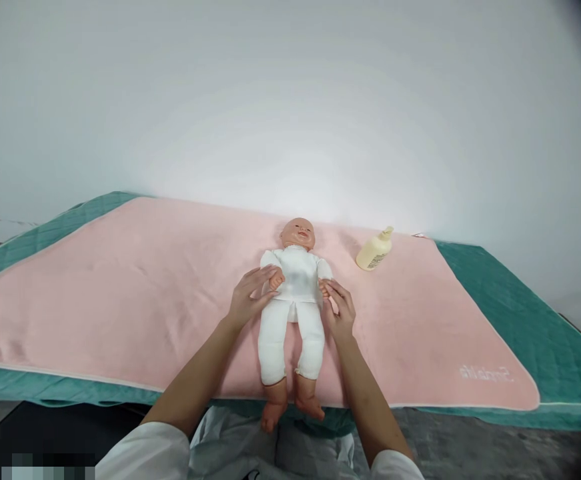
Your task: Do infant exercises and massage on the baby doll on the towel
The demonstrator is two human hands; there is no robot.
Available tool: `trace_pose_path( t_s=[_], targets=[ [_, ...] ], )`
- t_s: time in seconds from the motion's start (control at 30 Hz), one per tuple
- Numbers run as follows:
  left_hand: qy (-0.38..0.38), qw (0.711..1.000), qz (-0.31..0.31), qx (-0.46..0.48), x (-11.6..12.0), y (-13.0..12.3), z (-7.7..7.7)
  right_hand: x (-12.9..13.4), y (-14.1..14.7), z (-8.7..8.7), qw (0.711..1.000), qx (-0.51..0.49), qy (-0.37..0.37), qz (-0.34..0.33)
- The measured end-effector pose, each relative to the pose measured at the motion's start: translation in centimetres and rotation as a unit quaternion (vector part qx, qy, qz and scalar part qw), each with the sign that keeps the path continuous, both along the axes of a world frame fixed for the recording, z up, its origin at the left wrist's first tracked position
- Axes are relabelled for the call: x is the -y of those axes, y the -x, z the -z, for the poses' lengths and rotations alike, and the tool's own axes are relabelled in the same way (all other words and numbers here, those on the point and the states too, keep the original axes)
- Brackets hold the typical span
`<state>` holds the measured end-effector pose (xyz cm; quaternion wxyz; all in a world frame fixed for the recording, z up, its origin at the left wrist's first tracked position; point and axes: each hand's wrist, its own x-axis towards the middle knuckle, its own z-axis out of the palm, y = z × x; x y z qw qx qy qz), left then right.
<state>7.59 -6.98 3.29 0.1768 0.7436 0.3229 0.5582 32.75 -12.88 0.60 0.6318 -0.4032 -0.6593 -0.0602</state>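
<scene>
From my seat, some of this is hard to read. My fingers partly cover the doll's two fists point(276, 280), and its back is hidden beneath it. The print on the bottle point(371, 253) is too small for me to read, and the lettering point(487, 373) at the blanket's 4 o'clock corner is faint. Both white sleeves point(145, 453) are cut off by the bottom edge, and a pixelated patch point(45, 460) blots out the 7 o'clock corner.

I count one doll point(297, 275), face up at the middle, head toward 12 o'clock, two feet at 6 o'clock reaching past the near edge of one pink blanket point(145, 287) on one green bed point(500, 293). One bottle stands on the blanket at the doll's 2 o'clock.

My two hands are well apart: the left hand point(247, 297), at 9 o'clock, and the right hand point(341, 310), at 3 o'clock, each lightly clasp one fist.
</scene>
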Motion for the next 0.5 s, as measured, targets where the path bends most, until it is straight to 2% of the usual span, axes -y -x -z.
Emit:
trace_pose_path(
  t_s=[0.1,0.27,0.5],
  targets=[
    [-0.003,0.997,0.054,-0.057,0.1,-0.1,-0.5,0.1,0.2,0.1,0.998,0.027,0.029,-0.056],
    [-0.008,0.98,0.117,-0.158,0.3,0.1,-0.7,0.4,0.1,0.1,0.99,0.054,0.09,-0.095],
    [0.002,0.967,0.134,-0.218,0.5,-0.3,-1.2,0.8,0.4,-0.8,0.984,0.087,0.09,-0.128]
  ],
)
